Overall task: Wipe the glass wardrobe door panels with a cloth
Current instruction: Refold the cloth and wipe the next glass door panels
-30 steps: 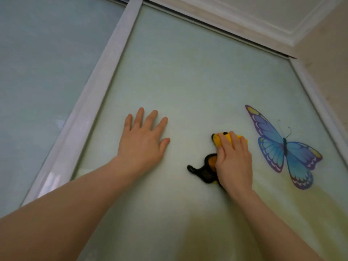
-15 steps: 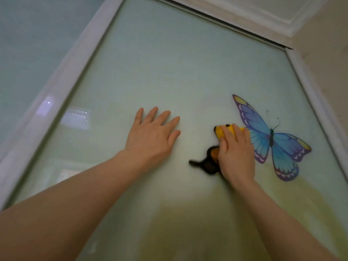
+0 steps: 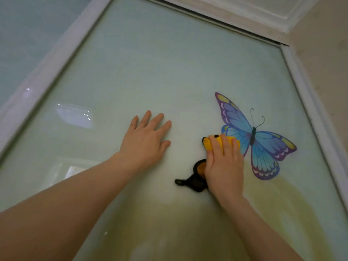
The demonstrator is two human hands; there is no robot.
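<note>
Hands work a frosted glass wardrobe door panel (image 3: 169,72), seen from below through a head-worn wide-angle camera. The left hand (image 3: 146,142) lies flat on the glass, fingers straight and spread, holding nothing. The right hand (image 3: 224,164) presses a yellow and black cloth (image 3: 209,145) against the panel, its fingers laid over the cloth's yellow upper end and bent slightly over it; whether they pinch the fabric or only press it cannot be told. Most of the cloth is hidden under that hand: a yellow edge with black marks shows above the fingertips, and a black part with an orange patch and a thin black tail sticks out on the thumb side, below the yellow. The cloth sits just beside a blue and purple butterfly decal (image 3: 263,140), its yellow end overlapping the edge of the lower left wing. Both bare forearms run off the bottom of the frame. A white frame bar (image 3: 47,68) separates this panel from a neighbouring glass panel (image 3: 28,34), which is cut off at the left edge. A bright blurred reflection (image 3: 75,115) shows on the glass near the left hand; its source cannot be made out. White ceiling moulding (image 3: 254,14) runs across the top right, partly out of frame
</note>
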